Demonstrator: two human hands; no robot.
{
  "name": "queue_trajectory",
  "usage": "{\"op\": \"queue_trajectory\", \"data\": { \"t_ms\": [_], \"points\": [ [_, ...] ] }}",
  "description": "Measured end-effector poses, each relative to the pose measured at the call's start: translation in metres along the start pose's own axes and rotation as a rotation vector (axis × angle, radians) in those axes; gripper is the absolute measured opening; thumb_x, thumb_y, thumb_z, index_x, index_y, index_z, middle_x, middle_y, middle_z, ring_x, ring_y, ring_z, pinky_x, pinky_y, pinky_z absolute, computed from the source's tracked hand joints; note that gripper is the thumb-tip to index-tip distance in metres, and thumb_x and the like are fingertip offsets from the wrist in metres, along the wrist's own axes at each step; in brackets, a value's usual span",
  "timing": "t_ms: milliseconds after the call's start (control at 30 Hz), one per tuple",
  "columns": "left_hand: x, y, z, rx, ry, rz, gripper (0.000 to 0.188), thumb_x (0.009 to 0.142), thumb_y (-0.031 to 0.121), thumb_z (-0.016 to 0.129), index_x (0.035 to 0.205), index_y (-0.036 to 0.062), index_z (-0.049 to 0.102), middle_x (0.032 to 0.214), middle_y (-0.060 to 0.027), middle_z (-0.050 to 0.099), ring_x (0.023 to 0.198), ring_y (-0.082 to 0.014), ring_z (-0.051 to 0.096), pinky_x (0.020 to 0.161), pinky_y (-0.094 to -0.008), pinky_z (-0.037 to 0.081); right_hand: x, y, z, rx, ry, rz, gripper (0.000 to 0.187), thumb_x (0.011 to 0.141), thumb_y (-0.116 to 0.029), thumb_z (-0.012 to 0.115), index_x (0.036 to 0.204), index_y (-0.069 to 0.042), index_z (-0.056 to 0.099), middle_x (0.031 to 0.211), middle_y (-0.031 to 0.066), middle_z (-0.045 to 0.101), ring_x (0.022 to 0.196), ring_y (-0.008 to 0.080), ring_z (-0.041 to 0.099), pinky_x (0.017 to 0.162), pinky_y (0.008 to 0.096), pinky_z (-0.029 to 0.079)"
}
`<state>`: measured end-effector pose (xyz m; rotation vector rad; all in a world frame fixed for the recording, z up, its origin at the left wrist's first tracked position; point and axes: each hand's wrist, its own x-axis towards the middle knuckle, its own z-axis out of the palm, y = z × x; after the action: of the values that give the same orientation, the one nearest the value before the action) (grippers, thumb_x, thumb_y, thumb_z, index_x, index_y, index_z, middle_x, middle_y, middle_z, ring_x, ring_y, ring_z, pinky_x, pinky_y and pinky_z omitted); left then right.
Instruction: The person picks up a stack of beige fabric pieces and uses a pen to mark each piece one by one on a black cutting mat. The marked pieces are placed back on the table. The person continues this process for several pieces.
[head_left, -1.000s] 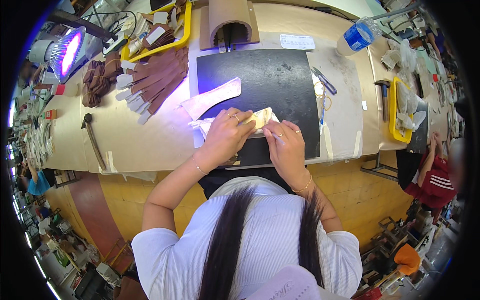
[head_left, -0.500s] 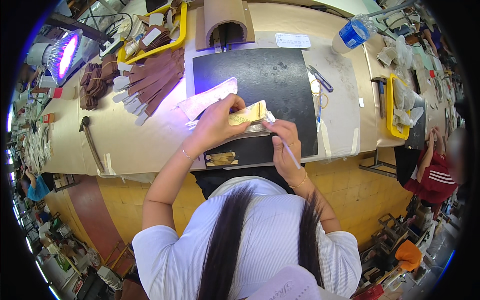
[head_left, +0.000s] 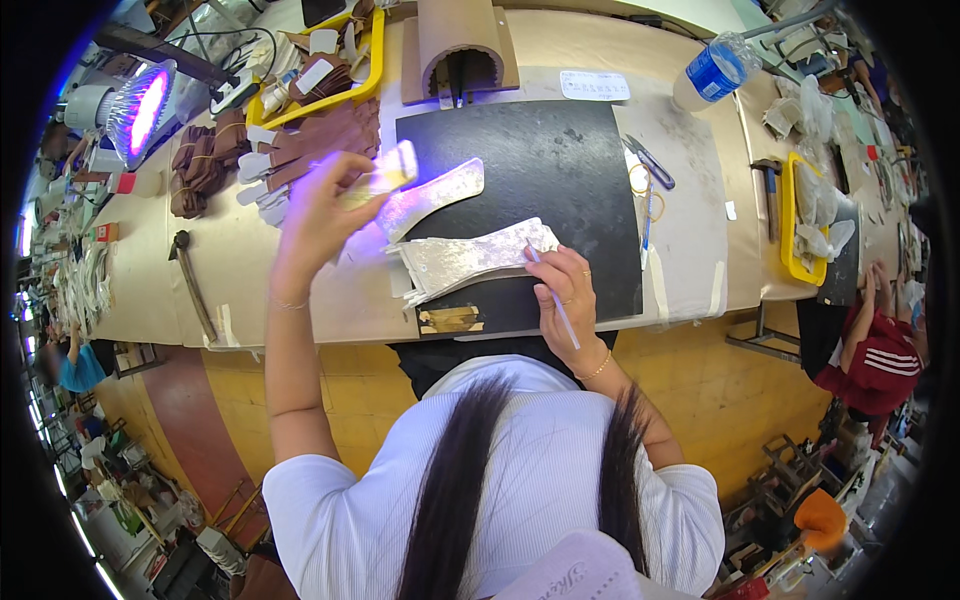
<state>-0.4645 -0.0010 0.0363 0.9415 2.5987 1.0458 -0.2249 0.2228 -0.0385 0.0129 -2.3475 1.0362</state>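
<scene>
A long tan paper-covered table (head_left: 300,300) runs across the upper frame in a crowded workshop, with a black rectangular mat (head_left: 570,180) at its centre and a violet-glowing round lamp (head_left: 140,105) at upper left. The left hand (head_left: 320,215), left of centre, pinches a pale yellowish flat strip (head_left: 385,180) in its fingers. The right hand (head_left: 565,295), at centre, grips a thin white stick (head_left: 555,300) and rests on a stack of silvery shaped cut-outs (head_left: 470,260) on the mat

Black mat (head_left: 560,170), yellow tray (head_left: 372,62), glittery silver pieces (head_left: 470,258).
</scene>
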Motion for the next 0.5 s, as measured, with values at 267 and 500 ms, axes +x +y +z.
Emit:
{"op": "queue_trajectory", "data": {
  "t_ms": [267,500],
  "points": [
    [0.015,-0.010,0.076,0.045,-0.050,0.146,0.020,0.083,0.022,0.081,0.098,0.0087,0.077,0.106,-0.0074,0.072,0.097,-0.0263,0.069,0.085,-0.0369,0.055,0.004,-0.004,-0.008,-0.009,0.057,0.057,0.020,0.100,-0.013,0.060,0.119,-0.009,0.061,0.123,0.0125,0.064,0.115,0.0276,0.061,0.104,0.0449,0.039],
    [-0.024,0.037,0.081,-0.029,-0.078,0.353,0.019,0.080,0.017,0.081,0.096,0.0072,0.079,0.107,-0.0108,0.072,0.096,-0.0274,0.067,0.085,-0.0383,0.055,0.004,-0.006,-0.011,0.182,0.103,0.293,0.032,0.110,-0.026,0.045,0.119,-0.002,0.063,0.118,0.0157,0.061,0.108,0.0262,0.056,0.097,0.0353,0.045]
  ]
}}
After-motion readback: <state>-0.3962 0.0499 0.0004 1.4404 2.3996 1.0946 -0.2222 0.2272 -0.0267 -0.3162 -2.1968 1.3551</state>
